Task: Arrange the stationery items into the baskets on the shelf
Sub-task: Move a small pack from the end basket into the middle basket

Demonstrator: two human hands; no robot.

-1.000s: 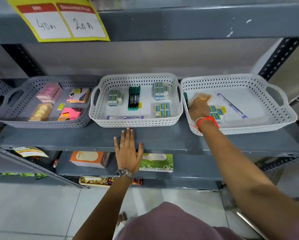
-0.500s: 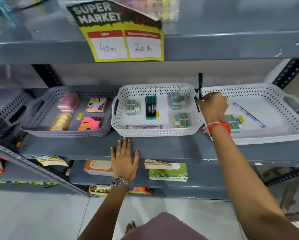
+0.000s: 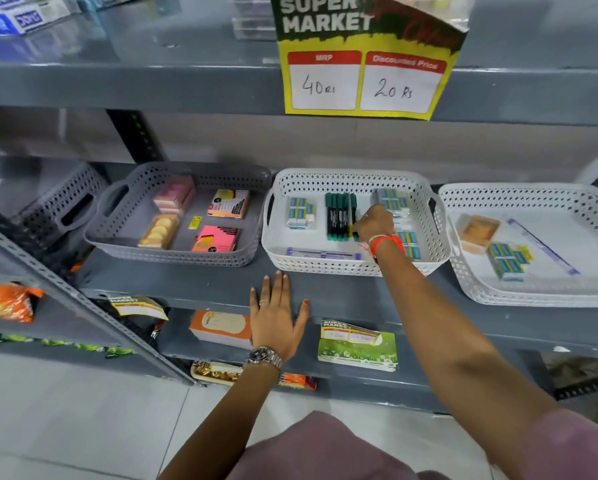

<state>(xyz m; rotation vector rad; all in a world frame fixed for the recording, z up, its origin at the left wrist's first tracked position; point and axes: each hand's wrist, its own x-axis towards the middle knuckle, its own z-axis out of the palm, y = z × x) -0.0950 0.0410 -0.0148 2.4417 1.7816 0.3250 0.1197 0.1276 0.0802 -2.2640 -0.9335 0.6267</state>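
Head view: right hand [image 3: 373, 221] is inside the middle white basket [image 3: 354, 268], fingers drawn together on the lower end of a green marker [image 3: 353, 211]. That marker lies just right of the marker row [image 3: 337, 216], its long axis running front to back, parallel with them. Whether the pinch is closed or loosening cannot be told; the knuckles hide the fingertips. Left hand [image 3: 278, 317] lies flat on the shelf [image 3: 186, 282] edge, fingers spread, holding nothing, well apart from the marker. Judgement: placement is nearly complete.
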